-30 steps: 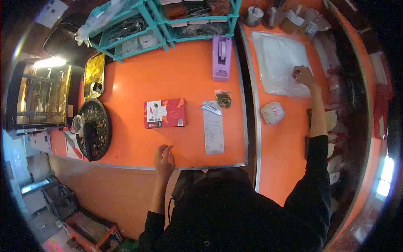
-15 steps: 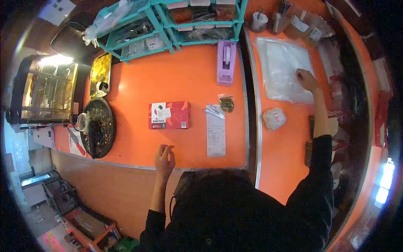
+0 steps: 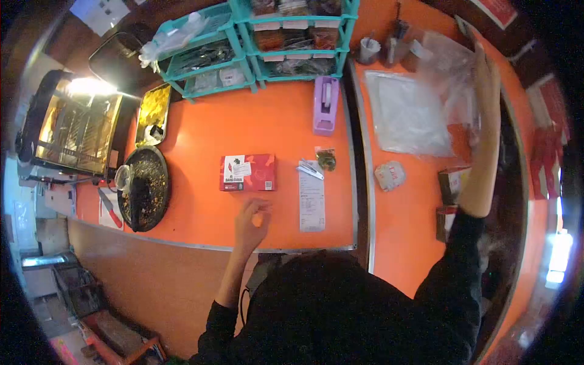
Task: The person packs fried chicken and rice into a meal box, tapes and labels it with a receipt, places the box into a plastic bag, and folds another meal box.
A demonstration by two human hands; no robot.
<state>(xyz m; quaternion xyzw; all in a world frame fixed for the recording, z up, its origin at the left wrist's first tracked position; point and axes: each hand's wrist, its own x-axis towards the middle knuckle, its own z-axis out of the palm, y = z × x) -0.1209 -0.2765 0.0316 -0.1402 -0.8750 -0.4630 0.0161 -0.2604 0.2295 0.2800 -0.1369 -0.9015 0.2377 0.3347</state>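
My left hand hovers over the front of the orange counter, just below a red and white printed box. Its fingers are loosely curled and nothing shows in them. Far to the right, my raised right hand is beside a blurred clear plastic bag. Its fingers are smeared, so I cannot tell whether they grip the bag. A stack of clear plastic sheets or bags lies left of that arm. A paper receipt rests right of the box, with a silver clip-like item and a small green-filled packet at its top.
A purple tape dispenser stands near the counter's right edge. Teal racks hold packets at the back. On the left are a round dark tray, a red-handled knife and a lit glass cabinet. A wrapped bundle sits right.
My right hand has moved from the plastic stack up and right to the clear bag. My left hand has shifted slightly up and right, nearer the box. The view has tilted a little.
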